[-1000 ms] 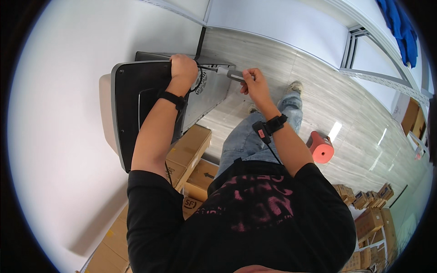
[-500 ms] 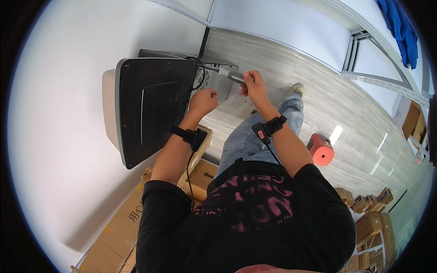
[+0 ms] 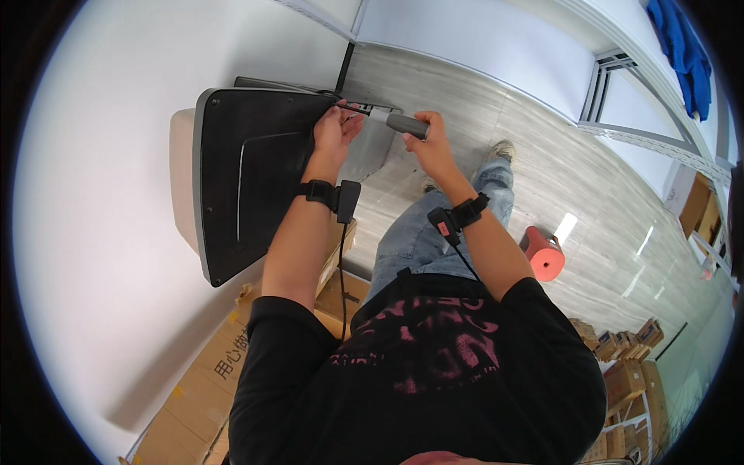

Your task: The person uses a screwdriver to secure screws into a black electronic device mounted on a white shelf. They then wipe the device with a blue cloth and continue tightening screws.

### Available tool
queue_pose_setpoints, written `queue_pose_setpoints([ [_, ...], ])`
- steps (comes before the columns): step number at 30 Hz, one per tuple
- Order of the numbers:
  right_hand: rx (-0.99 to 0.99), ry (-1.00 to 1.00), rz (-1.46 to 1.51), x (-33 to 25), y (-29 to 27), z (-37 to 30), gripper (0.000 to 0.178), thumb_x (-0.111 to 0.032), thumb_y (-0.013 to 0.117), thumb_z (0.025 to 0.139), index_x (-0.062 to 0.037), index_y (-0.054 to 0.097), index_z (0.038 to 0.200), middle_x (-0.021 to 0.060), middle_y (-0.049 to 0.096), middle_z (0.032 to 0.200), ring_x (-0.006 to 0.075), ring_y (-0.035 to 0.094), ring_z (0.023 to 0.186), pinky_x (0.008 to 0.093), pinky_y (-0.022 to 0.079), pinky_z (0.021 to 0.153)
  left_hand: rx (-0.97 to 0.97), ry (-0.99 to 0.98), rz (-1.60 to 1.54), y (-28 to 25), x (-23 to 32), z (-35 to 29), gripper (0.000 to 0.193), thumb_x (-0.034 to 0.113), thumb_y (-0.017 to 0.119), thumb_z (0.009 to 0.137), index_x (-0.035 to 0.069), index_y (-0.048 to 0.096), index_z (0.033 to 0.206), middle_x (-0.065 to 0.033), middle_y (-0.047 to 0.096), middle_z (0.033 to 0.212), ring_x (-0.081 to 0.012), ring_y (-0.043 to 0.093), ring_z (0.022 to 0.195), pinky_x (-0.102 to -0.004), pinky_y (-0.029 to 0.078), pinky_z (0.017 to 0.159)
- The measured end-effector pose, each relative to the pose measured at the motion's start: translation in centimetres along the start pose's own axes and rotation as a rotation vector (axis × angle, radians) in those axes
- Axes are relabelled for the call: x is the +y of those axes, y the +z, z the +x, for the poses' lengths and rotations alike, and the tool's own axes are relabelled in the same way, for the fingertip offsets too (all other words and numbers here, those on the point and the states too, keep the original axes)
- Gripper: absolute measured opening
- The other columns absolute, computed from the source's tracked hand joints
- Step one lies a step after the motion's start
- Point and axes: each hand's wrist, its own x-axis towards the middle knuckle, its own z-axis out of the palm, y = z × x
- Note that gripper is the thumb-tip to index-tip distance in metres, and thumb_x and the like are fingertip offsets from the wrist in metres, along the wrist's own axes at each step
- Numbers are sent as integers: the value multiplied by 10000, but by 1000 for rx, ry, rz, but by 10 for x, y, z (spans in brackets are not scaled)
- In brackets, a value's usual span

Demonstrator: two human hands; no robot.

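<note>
My right hand is closed around the grey handle of a screwdriver, whose thin dark shaft points left. My left hand has its fingers bent around the front part of that shaft, by the upper right corner of a large black panel. Screws sit at the panel's corners, and a beige body shows behind it. The screwdriver's tip is hidden by my left fingers. Behind my left hand is a grey metal casing, partly covered.
Cardboard boxes stand at the lower left below the panel. A red cylindrical object is on the floor to my right. White wall panels and a metal frame bound the far side. More boxes are stacked lower right.
My left hand has moved up from below the panel's corner to the screwdriver's shaft, its fingers now around it. My right hand has shifted its hold on the handle.
</note>
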Motion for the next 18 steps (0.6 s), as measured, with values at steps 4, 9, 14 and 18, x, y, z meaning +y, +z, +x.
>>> queue_pose_setpoints([
  [4,0,252,87,-42,-3,-1,307,-167,613,892,-49,478,1142,123,519,999,149,574,652,297,467,579,31,-68,-343,4,-5,14,274,234,332,1008,79,553,1052,-45,623,1090,-222,577,972,-364,485,778],
  [9,-112,326,-84,-41,-10,2,319,-207,632,875,-64,501,1128,145,586,940,201,607,739,331,475,640,178,-143,-509,17,3,19,264,272,366,981,99,565,996,-35,632,1007,-205,573,777,-345,462,709],
  [14,-104,153,-213,-50,-7,-3,318,-249,642,867,-65,515,1094,114,618,794,274,602,690,379,463,637,263,-149,-578,21,5,32,227,216,352,956,110,542,893,-17,635,897,-168,556,718,-335,457,668],
  [18,-157,82,-298,-66,-15,-6,303,-261,642,869,-62,520,1063,104,606,751,262,587,667,375,452,617,312,-122,-581,31,6,31,231,150,315,949,78,516,862,-53,612,805,-181,554,662,-305,467,620],
])
